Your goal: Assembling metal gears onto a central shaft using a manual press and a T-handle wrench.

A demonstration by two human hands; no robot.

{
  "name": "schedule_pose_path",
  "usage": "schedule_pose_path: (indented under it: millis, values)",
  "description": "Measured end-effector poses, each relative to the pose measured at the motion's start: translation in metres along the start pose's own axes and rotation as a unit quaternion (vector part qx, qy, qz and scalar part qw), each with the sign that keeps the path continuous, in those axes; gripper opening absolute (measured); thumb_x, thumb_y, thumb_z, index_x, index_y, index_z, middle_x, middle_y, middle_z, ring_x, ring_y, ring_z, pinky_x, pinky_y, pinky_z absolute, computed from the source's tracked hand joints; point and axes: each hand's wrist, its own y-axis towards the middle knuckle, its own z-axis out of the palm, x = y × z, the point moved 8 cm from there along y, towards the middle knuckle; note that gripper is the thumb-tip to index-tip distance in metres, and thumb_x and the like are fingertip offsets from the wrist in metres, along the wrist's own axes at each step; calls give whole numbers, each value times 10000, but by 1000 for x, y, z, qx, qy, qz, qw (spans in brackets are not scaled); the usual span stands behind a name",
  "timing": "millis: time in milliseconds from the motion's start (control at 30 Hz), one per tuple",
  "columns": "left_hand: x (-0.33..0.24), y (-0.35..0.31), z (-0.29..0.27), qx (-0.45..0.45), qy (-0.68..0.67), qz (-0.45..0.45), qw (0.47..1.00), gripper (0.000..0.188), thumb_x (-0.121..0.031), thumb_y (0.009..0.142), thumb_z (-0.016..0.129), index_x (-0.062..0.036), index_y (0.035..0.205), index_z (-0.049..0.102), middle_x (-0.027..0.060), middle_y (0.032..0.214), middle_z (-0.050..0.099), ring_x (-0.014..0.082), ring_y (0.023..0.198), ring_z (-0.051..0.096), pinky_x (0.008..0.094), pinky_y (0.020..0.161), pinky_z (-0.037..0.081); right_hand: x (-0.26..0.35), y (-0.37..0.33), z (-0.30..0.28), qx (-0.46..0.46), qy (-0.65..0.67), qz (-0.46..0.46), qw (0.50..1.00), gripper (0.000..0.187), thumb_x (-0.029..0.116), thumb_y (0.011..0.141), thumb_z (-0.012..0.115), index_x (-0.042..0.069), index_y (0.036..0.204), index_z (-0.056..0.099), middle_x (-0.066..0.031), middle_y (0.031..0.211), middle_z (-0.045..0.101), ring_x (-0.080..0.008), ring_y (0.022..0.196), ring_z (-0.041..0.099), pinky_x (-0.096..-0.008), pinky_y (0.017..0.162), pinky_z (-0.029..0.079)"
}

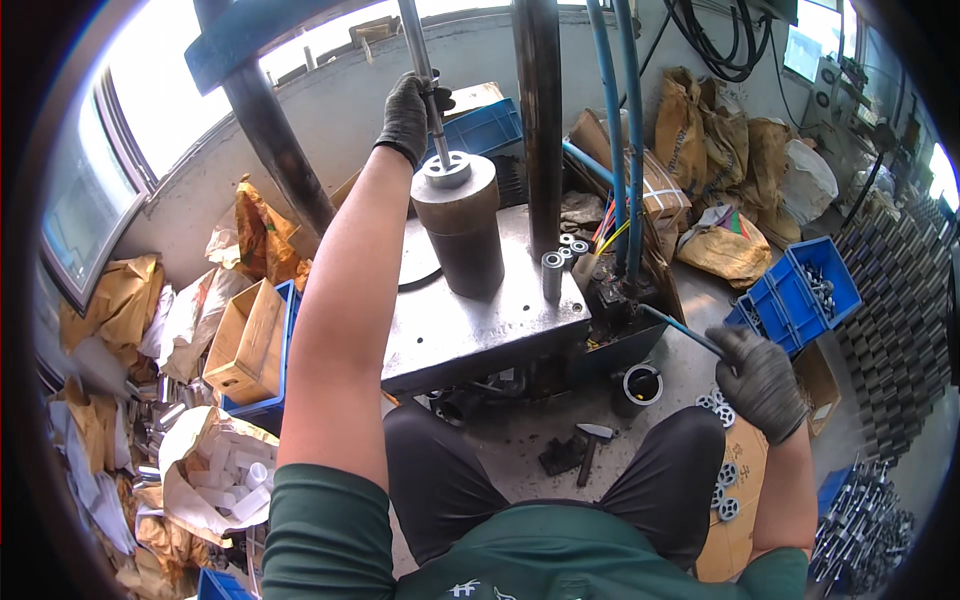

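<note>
Basically, the largest item is the metal counter (490, 330), a thick plate whose front edge faces the person's knees. Two dark columns rise beside it: the left column (278, 145) leans in view beyond the counter's left end, and the right column (538, 120) stands toward its right end. To the right of the latter run two blue pipes (607, 90).

A stepped metal cylinder (458, 240), wider at its upper part, stands upright on the counter, set back from the front edge. A light metal ring (446, 174) sits on its top face. Above this ring stands the slim metal rod (416, 45), slightly tilted, its lower end meeting the ring's centre; how deep it enters cannot be determined. The left hand (405, 115), in a dark glove, grasps the rod with the fingers wrapped around it.

The blue lever (682, 328) extends from the dark mechanism beyond the counter's right edge. The right hand (762, 382), also gloved, is closed around the lever's outer end.

On the floor below the front edge are a round container (640, 387) and, nearer the knees, a hammer (590, 450). Smallest, a short stack of bearings (552, 275) stands near the counter's right edge
</note>
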Motion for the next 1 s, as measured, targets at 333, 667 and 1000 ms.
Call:
schedule_pose_path:
  millis: [333, 667, 1000]
  values:
    - [0, -6, 4, 4, -22, -8, 1000, 310, -245, 1015, 487, -64, 1195, 664, 142, 878, 755, 296, 791, 755, 419, 789, 610, -33, 169, -46, -247, -79, 26, 966, 615, 162, 932, 580, 83, 1534, 484, -252, 1167, 706, -415, 998, 720, -496, 905, 587]
    - [-2, -8, 3, 7, 11, 28, 1000, 328, -250, 1033, 457, -84, 1235, 654, 133, 863, 761, 291, 779, 759, 415, 755, 605, -17, -52, 51, 256, -35, -25, 966, 226, 224, 835, 640, 72, 964, 745, -179, 907, 726, -380, 873, 713, -493, 811, 565]
    - [3, -6, 4, 21, 26, 54, 998, 312, -250, 1050, 466, -69, 1257, 613, 154, 872, 759, 297, 779, 759, 407, 788, 612, -11, -62, 55, 241, -45, 59, 968, 309, 242, 839, 644, 72, 1075, 749, -188, 928, 727, -406, 884, 712, -496, 805, 560]
